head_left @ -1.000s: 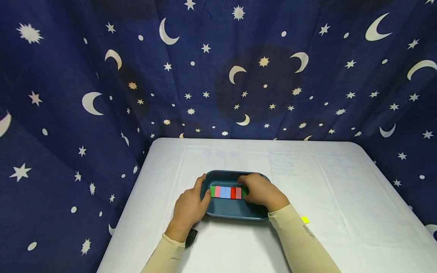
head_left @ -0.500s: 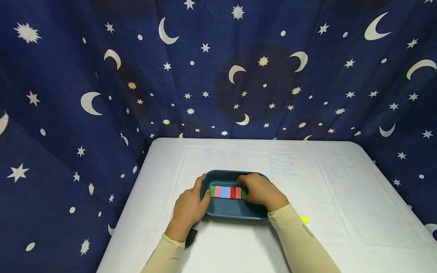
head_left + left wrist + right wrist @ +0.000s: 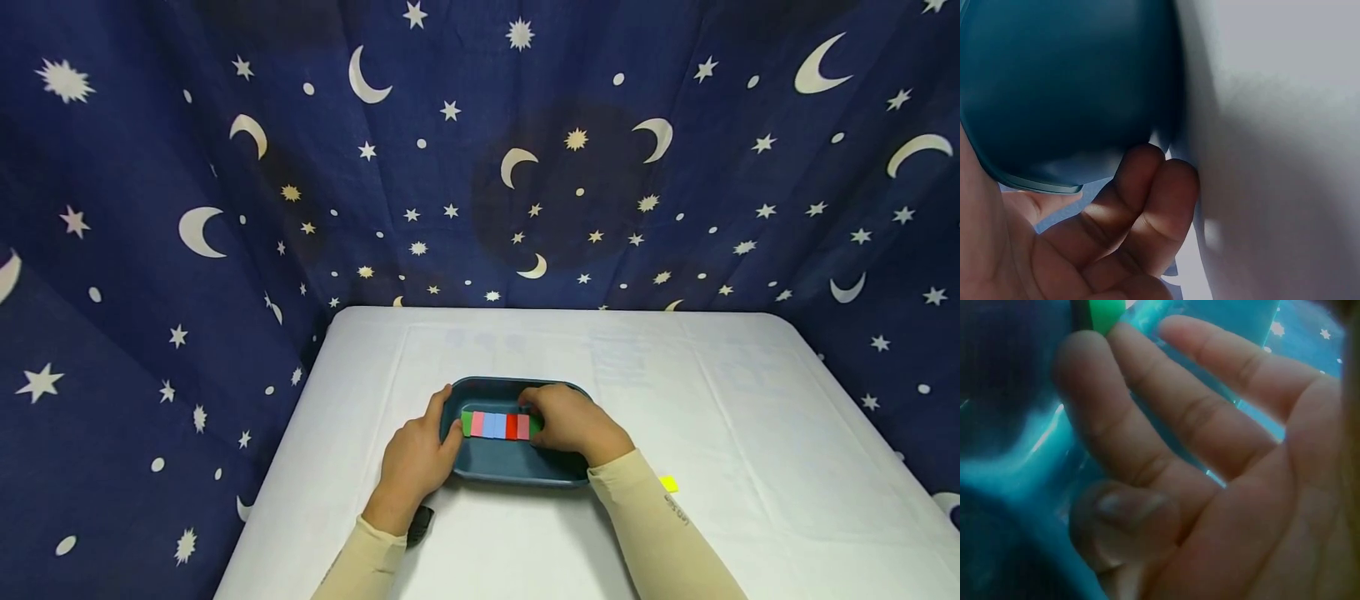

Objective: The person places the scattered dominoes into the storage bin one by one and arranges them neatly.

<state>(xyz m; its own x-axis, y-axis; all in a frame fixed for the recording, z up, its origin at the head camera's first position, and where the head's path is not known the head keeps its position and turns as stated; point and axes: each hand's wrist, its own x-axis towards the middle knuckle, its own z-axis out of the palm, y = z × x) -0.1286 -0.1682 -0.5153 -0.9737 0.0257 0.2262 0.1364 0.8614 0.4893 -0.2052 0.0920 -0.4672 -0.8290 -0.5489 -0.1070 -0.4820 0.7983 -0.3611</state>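
A dark teal tray (image 3: 510, 463) stands on the table, with a row of small coloured blocks (image 3: 495, 425) in it: green, pink, light blue, red and pink, side by side. My left hand (image 3: 422, 457) grips the tray's left end, its thumb over the rim inside and its other fingers outside; the left wrist view shows curled fingers against the tray's outer wall. Inside the tray's right part, my right hand (image 3: 579, 422) holds the green block (image 3: 535, 426) at the row's right end. That hand partly covers it. In the right wrist view, fingertips reach the green block (image 3: 1107, 315).
The table (image 3: 750, 433) has a white cloth. A small yellow piece (image 3: 669, 484) lies right of the tray, near my right sleeve. Beside my left wrist is a dark object (image 3: 420, 527), partly hidden. A navy curtain (image 3: 450, 167) with moons and stars hangs behind and at the sides.
Almost nothing differs. The row's right end and my right hand's fingers sit very slightly further left; the head view has shifted a little.
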